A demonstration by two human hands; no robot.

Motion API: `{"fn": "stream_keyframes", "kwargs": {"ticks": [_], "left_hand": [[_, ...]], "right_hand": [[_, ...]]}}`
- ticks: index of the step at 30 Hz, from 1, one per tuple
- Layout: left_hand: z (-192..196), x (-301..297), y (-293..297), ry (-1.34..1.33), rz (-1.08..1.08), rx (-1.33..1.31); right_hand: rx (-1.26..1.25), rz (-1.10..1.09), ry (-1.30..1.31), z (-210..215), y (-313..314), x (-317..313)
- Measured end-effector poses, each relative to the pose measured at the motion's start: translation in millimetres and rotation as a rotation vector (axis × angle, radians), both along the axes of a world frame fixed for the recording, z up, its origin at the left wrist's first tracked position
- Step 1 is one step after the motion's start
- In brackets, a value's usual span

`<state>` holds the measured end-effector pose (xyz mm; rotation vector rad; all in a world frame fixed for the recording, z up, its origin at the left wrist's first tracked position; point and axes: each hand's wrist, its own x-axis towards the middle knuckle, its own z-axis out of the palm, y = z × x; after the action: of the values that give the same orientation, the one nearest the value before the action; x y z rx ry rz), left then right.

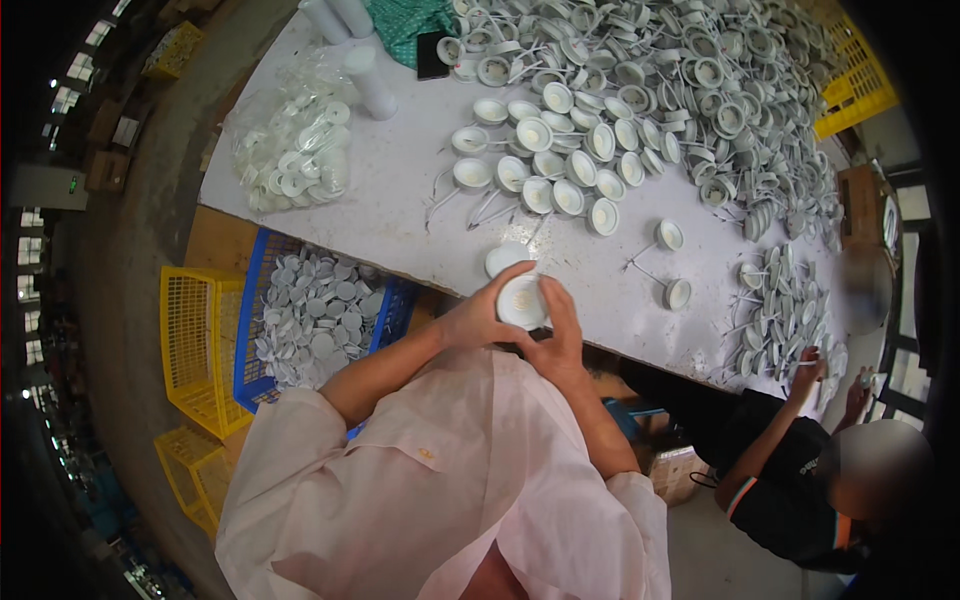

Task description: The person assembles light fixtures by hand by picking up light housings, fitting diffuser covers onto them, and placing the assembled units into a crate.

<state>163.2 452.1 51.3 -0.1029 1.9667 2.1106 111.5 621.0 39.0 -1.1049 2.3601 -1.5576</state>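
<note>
A round white lamp (521,301) sits between both hands at the near edge of the tabletop (400,190), its pale disc facing up. The left hand (482,315) wraps its grip around the lamp's left side, fingers curled over the top rim; the right hand (556,340) clasps the right side, thumb laid along the rim. The lamp's underside and any wire are hidden behind the fingers.

Just beyond it lies a second lamp (505,258), partly covered by the left fingers. Farther out, rows of lamps (560,165) lie face up with thin wires trailing, and a heap (700,70) runs to the far edge, where single pieces are hard to tell apart. A clear bag (292,150) of white parts lies to the left.

Below the tabletop, a blue crate (252,330) holds grey-white discs beside a yellow crate (190,330). At the right a co-worker's hand (808,368) reaches toward another pile (780,310); what it holds is too small to make out.
</note>
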Motion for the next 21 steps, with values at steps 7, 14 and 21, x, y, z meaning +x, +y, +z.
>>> {"fn": "stream_keyframes", "kwargs": {"ticks": [7, 14, 21], "left_hand": [[-18.5, 55.9, -43.8, 0.009, 0.211, -0.020], [-48.8, 90.8, -83.4, -0.002, 0.509, -0.031], [-36.5, 92.3, -91.4, 0.047, 0.539, -0.284]], "right_hand": [[0.132, 0.265, -0.232, 2.9, -49.1, 23.9], [0.297, -0.280, -0.409, -67.0, -53.9, -24.9], [0.201, -0.425, -0.756, -147.7, -60.8, -58.5]]}}
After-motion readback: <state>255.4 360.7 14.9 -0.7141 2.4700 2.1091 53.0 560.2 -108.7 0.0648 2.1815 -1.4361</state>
